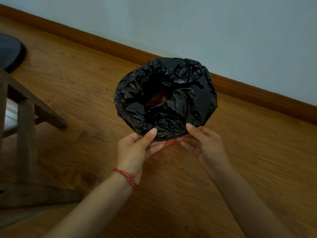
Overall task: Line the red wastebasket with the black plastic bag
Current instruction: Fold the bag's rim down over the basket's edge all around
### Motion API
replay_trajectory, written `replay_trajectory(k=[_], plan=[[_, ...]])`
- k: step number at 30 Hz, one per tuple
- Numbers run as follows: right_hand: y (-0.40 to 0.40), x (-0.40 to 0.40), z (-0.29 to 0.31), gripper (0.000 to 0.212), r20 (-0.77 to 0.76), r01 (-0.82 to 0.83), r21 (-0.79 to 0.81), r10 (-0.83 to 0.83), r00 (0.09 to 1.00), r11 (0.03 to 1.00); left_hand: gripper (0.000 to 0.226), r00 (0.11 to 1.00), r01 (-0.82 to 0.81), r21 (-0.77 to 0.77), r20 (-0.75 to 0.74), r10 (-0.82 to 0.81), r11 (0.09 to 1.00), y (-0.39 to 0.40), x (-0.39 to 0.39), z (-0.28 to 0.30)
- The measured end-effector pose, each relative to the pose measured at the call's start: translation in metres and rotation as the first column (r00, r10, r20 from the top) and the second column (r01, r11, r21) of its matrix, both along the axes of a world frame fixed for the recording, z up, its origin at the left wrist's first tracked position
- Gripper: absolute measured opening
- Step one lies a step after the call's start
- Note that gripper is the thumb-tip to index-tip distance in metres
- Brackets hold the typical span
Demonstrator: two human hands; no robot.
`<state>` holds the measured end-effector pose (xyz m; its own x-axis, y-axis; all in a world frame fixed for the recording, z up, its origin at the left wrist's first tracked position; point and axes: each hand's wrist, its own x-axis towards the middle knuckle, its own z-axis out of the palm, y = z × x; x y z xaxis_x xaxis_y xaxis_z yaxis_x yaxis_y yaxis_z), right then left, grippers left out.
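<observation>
Nearest me, my left hand and right hand pinch the black plastic bag folded over the red wastebasket on the floor, and tugging harder could tear it or slip the far fold off by the wall.

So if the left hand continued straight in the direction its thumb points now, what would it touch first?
The left hand already pinches the black plastic bag at the near rim. Straight on, it would probably press into the crumpled bag over the red wastebasket, though depth is unclear.
</observation>
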<state>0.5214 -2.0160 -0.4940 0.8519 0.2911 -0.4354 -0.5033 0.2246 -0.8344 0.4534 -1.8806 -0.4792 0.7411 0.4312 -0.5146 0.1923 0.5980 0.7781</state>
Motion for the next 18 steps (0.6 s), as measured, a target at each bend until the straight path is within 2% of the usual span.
replay_trajectory(k=[6, 10, 13, 18], plan=[[-0.006, 0.0, 0.0, 0.041, 0.013, -0.181, -0.255, 0.19, 0.982, 0.95, 0.009, 0.998, 0.052, 0.088, 0.035, -0.055, 0.995, 0.018, 0.0, -0.005], [-0.007, 0.007, -0.002, 0.053, 0.039, -0.178, -0.27, 0.195, 0.98, 0.946, 0.011, 0.992, 0.108, 0.102, 0.049, -0.114, 0.989, 0.027, 0.002, -0.008], [-0.006, 0.01, -0.004, 0.048, 0.083, -0.158, -0.223, 0.18, 0.98, 0.962, 0.018, 0.986, 0.152, 0.114, 0.053, -0.159, 0.982, 0.034, 0.003, -0.009], [-0.002, 0.007, -0.007, 0.024, 0.147, -0.075, -0.116, 0.091, 0.985, 0.99, 0.018, 0.988, 0.145, 0.108, 0.043, -0.15, 0.983, 0.039, 0.006, -0.01]])
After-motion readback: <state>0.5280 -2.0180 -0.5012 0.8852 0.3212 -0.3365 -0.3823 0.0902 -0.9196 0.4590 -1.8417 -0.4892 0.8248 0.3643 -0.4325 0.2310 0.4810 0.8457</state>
